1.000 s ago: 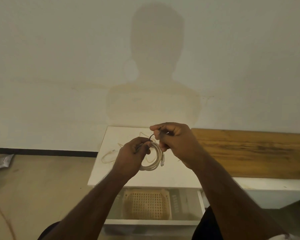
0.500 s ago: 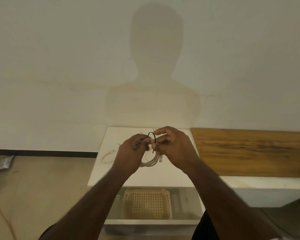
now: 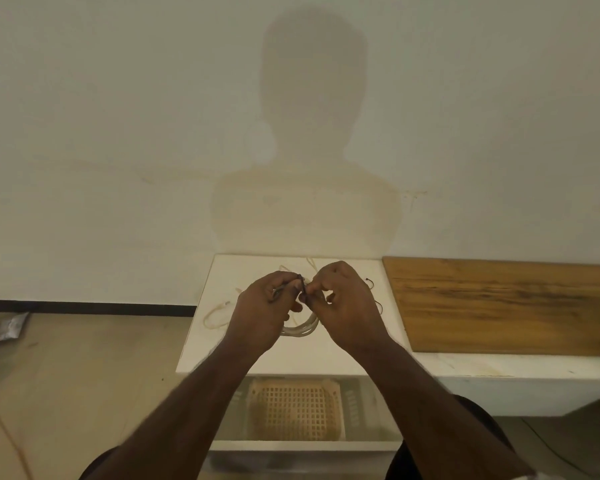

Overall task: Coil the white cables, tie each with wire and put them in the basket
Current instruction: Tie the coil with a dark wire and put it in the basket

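Left hand (image 3: 262,308) and right hand (image 3: 340,303) (fingers curled) both pinching dark wire (image 3: 302,287) around coiled cable (image 3: 300,329).

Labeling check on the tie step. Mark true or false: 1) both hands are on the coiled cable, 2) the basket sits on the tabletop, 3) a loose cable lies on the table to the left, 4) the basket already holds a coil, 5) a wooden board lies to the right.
1) True: left hand and right hand hold the coiled cable, pinching the dark wire.
2) False: the basket is below the white table.
3) True: loose cable.
4) False: it looks empty.
5) True: wooden board.
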